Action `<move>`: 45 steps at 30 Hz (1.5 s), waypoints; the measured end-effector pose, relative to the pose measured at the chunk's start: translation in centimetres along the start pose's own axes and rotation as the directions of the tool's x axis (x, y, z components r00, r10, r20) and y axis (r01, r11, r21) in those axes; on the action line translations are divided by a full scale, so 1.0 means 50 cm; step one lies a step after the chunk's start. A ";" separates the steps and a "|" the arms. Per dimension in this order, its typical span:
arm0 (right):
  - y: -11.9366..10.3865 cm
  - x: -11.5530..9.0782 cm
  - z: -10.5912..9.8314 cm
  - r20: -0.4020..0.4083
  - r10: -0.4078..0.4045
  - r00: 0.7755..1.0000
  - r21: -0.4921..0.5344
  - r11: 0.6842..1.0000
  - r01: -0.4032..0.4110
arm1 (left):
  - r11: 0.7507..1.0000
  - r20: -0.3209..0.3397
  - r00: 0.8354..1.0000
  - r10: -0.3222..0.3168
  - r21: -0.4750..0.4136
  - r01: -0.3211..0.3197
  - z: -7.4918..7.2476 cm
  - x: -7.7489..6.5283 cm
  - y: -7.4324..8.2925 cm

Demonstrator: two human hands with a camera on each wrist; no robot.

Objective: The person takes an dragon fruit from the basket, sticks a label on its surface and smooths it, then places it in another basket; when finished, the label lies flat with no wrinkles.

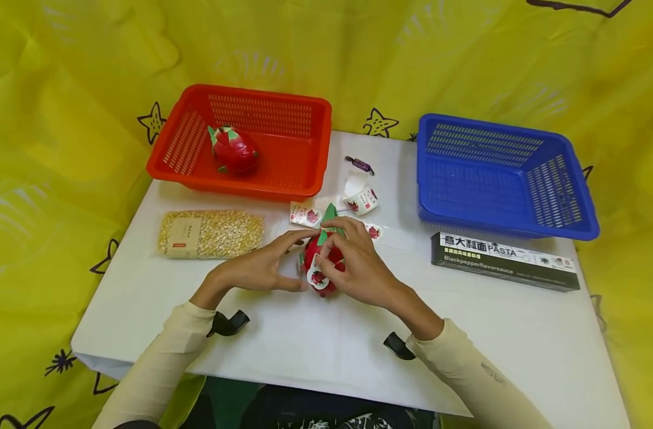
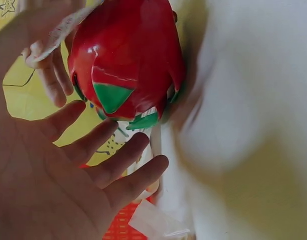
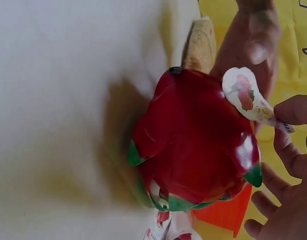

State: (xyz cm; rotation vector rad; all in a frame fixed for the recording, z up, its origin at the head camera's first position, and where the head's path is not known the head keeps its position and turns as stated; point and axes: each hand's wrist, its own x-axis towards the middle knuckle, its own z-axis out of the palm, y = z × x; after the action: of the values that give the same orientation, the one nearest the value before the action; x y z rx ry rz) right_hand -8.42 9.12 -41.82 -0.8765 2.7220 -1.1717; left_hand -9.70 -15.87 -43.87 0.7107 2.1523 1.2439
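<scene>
A red model dragon fruit (image 3: pixel 193 135) with green leaf tips lies on the white table between the two hands. My right hand (image 1: pixel 364 268) pinches the narrow end of a white sticker (image 3: pixel 243 92), printed with a dragon fruit picture, between thumb and index finger. The sticker's round end lies against the fruit's red skin in the right wrist view. My left hand (image 1: pixel 257 267) is at the fruit's left side, fingers spread and holding nothing, with fingertips close to the green tips in the left wrist view.
A red basket (image 1: pixel 251 189) holding another dragon fruit (image 1: pixel 235 151) stands at back left; a blue basket (image 1: pixel 509 223) is at back right. Around lie a bag of corn kernels (image 1: pixel 227 232), a pasta box (image 1: pixel 503 271), a wrapped candy (image 1: pixel 361 164) and a curled sticker strip (image 1: pixel 363 201).
</scene>
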 end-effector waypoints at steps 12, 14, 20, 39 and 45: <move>0.028 0.001 0.008 -0.056 0.034 0.998 -0.053 0.998 -0.037 | 0.999 -0.103 0.994 0.031 -0.006 -0.032 0.022 0.026 -0.010; 0.034 -0.001 0.011 -0.089 0.055 0.994 -0.022 0.998 -0.057 | 0.999 -0.101 0.994 0.030 -0.008 -0.031 0.022 0.027 -0.014; 0.038 -0.023 0.023 -0.224 0.033 0.974 0.020 0.999 -0.030 | 0.999 -0.087 0.995 0.040 -0.016 -0.041 0.022 0.033 -0.021; 0.076 -0.087 0.064 -0.325 -0.343 0.881 -0.462 0.871 0.168 | 0.998 -0.142 0.990 0.020 -0.053 -0.027 0.026 0.047 -0.026; 0.073 -0.081 0.056 -0.308 -0.350 0.885 -0.454 0.871 0.187 | 0.999 -0.074 0.997 0.035 -0.031 -0.037 0.003 0.039 -0.024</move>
State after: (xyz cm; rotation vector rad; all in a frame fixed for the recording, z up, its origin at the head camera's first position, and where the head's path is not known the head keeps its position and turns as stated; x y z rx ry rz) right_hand -6.03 11.41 -46.99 -1.2352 3.3390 -0.8820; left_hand -11.16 -14.97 -45.37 0.7032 2.1816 1.3403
